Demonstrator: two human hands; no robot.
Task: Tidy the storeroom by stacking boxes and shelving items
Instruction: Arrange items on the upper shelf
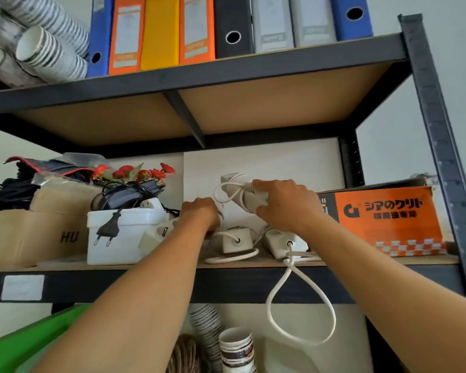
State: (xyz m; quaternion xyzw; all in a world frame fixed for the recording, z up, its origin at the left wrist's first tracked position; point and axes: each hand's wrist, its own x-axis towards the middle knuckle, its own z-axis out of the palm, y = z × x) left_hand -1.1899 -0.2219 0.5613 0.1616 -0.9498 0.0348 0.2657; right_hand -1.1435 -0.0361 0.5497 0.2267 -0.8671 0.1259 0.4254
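Both arms reach onto the middle shelf [226, 281] of a dark metal rack. My right hand [283, 204] grips a white power strip [240, 191] tilted upward above the shelf board, its cord looping beside it. My left hand [201, 212] is curled around a white cord or plug just left of that strip; what it holds is partly hidden. Two more white power strips [236, 239] [280, 242] lie on the shelf below the hands. A white cable loop [301, 313] hangs over the shelf's front edge.
A white tub [121, 235] with black cables and a plug stands left of the hands, next to a cardboard box [30, 238] and red artificial flowers [135, 172]. An orange box [388, 219] sits right. Binders [199, 28] fill the top shelf. Paper cups [236, 348] stand below.
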